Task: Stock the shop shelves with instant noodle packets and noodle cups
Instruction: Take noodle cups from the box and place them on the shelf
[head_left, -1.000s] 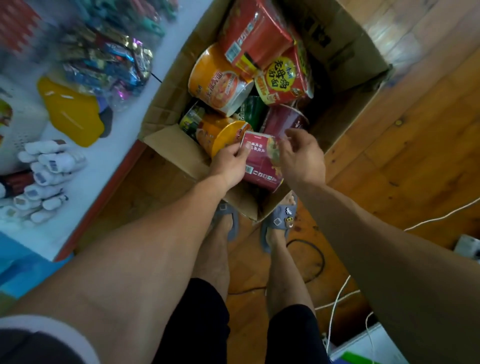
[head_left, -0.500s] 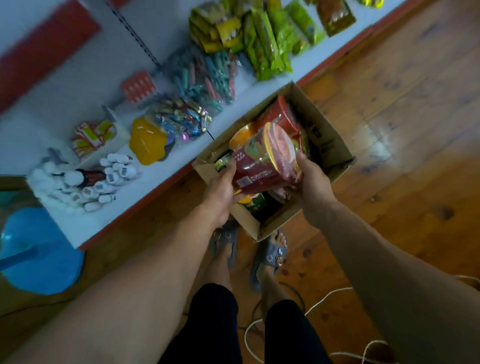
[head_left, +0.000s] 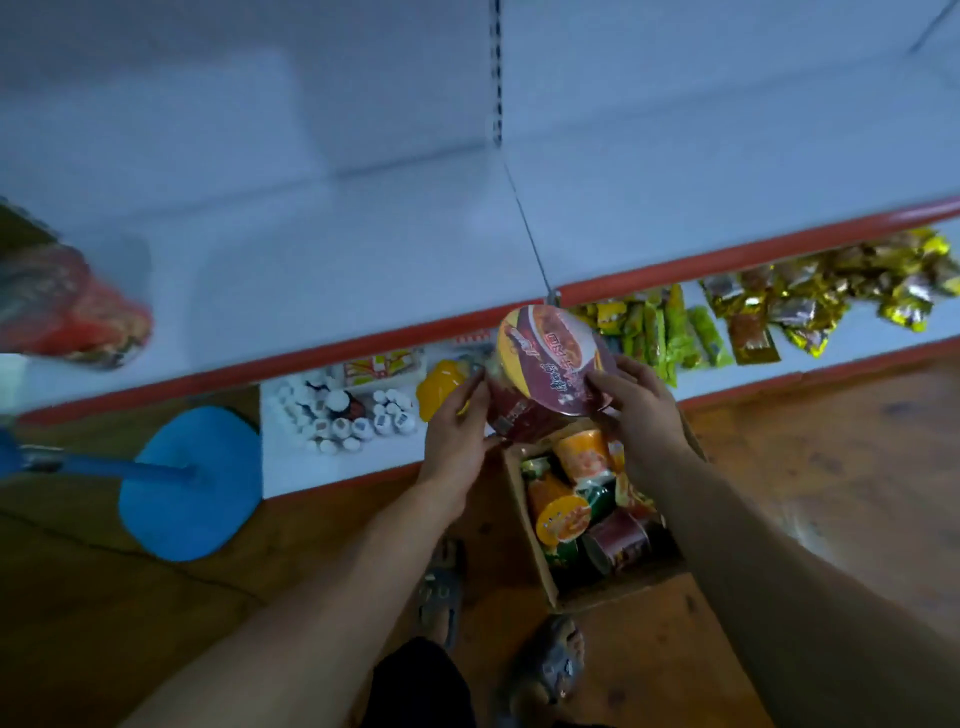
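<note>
I hold a dark red noodle cup (head_left: 545, 358) between both hands, lid tilted up toward me, in front of the red edge of a white shelf (head_left: 363, 260). My left hand (head_left: 460, 431) grips its left side and my right hand (head_left: 639, 405) grips its right rim. Below them, an open cardboard box (head_left: 524, 519) on the floor holds several more noodle cups (head_left: 582, 499) in orange, red and green. Red noodle packets (head_left: 72, 306), blurred, lie at the shelf's far left.
The lower shelf (head_left: 322, 473) carries small white bottles (head_left: 348, 415), a yellow item (head_left: 439, 384), green snack sticks (head_left: 660, 338) and gold packets (head_left: 831, 291). A blue round stool (head_left: 192, 483) stands on the wooden floor at left. My sandalled feet (head_left: 441, 592) stand beside the box.
I lifted the dark red cup out of the box and raised it to the height of the white shelf. My view rose from the box to the shelves.
</note>
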